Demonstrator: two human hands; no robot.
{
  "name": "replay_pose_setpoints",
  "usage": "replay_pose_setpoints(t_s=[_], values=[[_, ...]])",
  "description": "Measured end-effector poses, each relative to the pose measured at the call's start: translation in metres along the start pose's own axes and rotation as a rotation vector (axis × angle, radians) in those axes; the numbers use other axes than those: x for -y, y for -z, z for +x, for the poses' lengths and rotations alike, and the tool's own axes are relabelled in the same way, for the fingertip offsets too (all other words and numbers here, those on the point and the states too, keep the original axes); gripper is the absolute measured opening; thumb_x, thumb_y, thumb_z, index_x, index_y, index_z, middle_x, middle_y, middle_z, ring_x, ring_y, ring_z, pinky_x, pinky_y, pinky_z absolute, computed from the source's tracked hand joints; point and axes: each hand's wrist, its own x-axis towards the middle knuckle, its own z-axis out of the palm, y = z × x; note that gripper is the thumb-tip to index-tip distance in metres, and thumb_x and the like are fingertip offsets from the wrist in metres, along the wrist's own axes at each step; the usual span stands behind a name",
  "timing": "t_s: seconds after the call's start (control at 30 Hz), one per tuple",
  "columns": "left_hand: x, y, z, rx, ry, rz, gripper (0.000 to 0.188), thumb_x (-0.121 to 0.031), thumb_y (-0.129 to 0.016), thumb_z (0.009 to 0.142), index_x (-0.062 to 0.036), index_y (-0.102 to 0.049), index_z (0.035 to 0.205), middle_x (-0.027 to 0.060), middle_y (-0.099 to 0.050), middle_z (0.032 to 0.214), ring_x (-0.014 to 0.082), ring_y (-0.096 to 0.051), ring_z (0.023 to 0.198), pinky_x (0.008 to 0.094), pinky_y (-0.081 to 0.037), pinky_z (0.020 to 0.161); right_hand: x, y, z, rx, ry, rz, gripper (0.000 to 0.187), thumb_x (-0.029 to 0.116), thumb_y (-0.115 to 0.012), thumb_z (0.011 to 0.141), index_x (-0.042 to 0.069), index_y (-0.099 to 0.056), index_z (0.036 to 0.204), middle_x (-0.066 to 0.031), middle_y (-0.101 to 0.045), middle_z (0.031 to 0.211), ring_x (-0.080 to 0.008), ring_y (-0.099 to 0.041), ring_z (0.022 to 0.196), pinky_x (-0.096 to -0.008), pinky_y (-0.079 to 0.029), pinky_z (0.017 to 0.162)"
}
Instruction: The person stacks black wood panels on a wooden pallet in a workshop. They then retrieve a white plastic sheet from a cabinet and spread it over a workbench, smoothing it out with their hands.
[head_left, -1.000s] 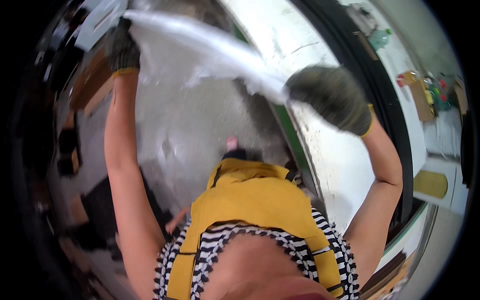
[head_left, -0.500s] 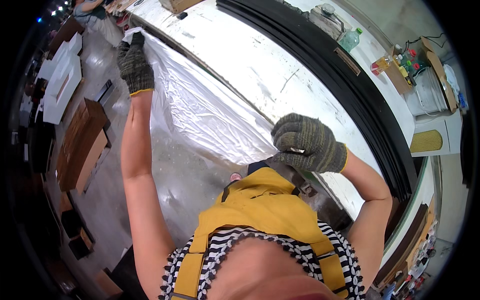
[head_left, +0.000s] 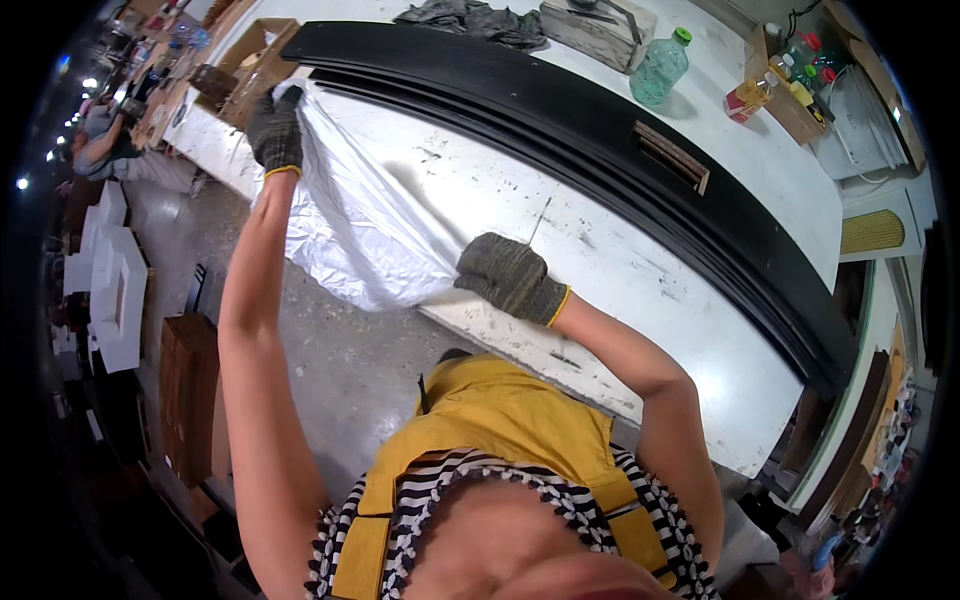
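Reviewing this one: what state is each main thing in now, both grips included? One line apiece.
White table: scuffed and marked
White sheet: wrinkled, partly past the table's edge
Left grip: closed on the sheet
Right grip: closed on the sheet
Black boards: stacked
Green bottle: standing, capped
Dark grey material: crumpled
Cardboard box at upper left: open

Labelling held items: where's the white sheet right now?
Head view, left of centre: the white sheet is held between the left hand and right hand, across the near edge of the white table.
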Motion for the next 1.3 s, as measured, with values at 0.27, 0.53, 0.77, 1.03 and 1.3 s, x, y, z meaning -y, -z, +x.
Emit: replay_pose_setpoints(t_s=[0.27,0.53,0.77,1.03,1.3], values=[[0.031,-0.151,-0.080,0.240,0.291,0.130,0.048,-0.051,-0.072,0.069,-0.0185,-0.072,0.105,0.0119,-0.064,0.111,0.0339,-0.058,0.103,0.0422,-0.044,0.090,-0.082,0.034,-0.059,-0.043,-0.564,-0.202,0.021,0.026,-0.067,0.082,0.011,-0.066,0.096,-0.0088,-0.065,0.092,-0.0276,-0.060,0.086,-0.0385,-0.050,0.075],[0.013,-0.207,-0.100,0.361,0.094,0.277,0.037,-0.044,-0.069,0.074,-0.0204,-0.072,0.103,0.0073,-0.064,0.109,0.0297,-0.057,0.102,0.0397,-0.044,0.089,-0.018,0.135,-0.027,0.111,-0.760,-0.370,0.041,0.025,-0.066,0.084,0.013,-0.058,0.122,-0.0066,-0.064,0.109,-0.0222,-0.065,0.090,-0.0332,-0.052,0.080],[0.026,-0.133,-0.088,0.256,0.305,-0.420,0.064,-0.018,-0.075,0.076,0.0020,-0.048,0.130,0.0169,-0.052,0.124,0.0271,-0.052,0.110,0.0376,-0.042,0.096,-0.147,0.268,0.125,-0.022,-0.098,-1.362,0.025,0.017,-0.057,0.089,0.009,-0.063,0.112,-0.0109,-0.065,0.106,-0.0239,-0.064,0.094,-0.0337,-0.052,0.080],[-0.044,-0.051,-0.185,0.705,-0.115,-0.487,0.027,-0.011,-0.064,0.082,-0.0076,-0.064,0.109,0.0086,-0.060,0.119,0.0252,-0.046,0.122,0.0415,-0.039,0.104,-0.357,0.336,0.168,0.502,-0.905,-1.348,0.044,0.023,-0.071,0.073,0.002,-0.061,0.110,-0.0221,-0.060,0.116,-0.0362,-0.059,0.107,-0.0438,-0.049,0.089],[-0.020,-0.051,-0.217,0.911,-0.515,-0.188,0.070,-0.045,-0.058,0.084,-0.0054,-0.040,0.138,0.0187,-0.036,0.144,0.0357,-0.024,0.139,0.0533,-0.013,0.115,-0.370,0.322,0.182,0.444,-1.074,-1.368,0.036,0.023,-0.066,0.078,0.003,-0.063,0.108,-0.0221,-0.062,0.113,-0.0368,-0.061,0.104,-0.0441,-0.051,0.085]])
